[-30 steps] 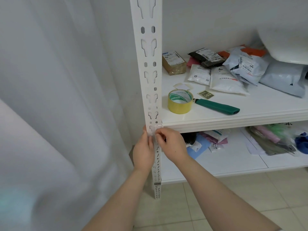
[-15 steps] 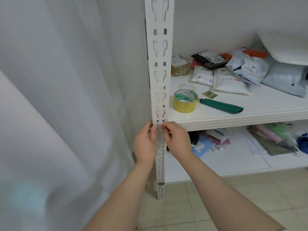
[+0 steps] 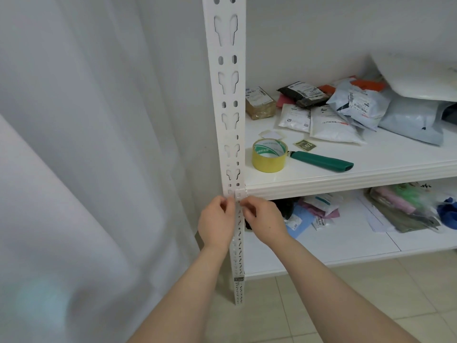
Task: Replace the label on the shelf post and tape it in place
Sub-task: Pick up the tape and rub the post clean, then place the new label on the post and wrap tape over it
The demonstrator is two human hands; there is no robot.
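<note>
fingers (image 3: 228,203) of the left hand (image 3: 216,222) are curled in, thumb and forefinger pinched together against the left edge of the post (image 3: 228,100). the right hand (image 3: 263,220) mirrors it on the other side, its fingertips (image 3: 247,205) bunched and pinching at the post's right edge. between the two pinches a pale strip (image 3: 238,194) lies across the post's front, just under the corner where the upper shelf (image 3: 385,157) meets it. its edges are too faint to trace, and it looks like clear tape. both forearms reach up from below, one on either side of the post. lower down the post carries a small dark tag (image 3: 239,279).

the upper shelf holds a yellow roll (image 3: 269,164) of tape, standing flat near the post. a green-handled knife (image 3: 324,161) lies just beside it, its blade end touching the roll. the dark label (image 3: 304,145), marked 1-03, lies flat just behind the knife, apart from both hands. pale paper scraps (image 3: 272,134) sit behind the roll. further back are a brown box (image 3: 259,105) and a heap of parcels (image 3: 331,125) in white, black and grey bags.

the lower shelf (image 3: 346,238) holds loose bags, papers and blue and pink packets. a white curtain (image 3: 86,144) hangs to the left, and pale floor (image 3: 321,305) tiles show beneath.
</note>
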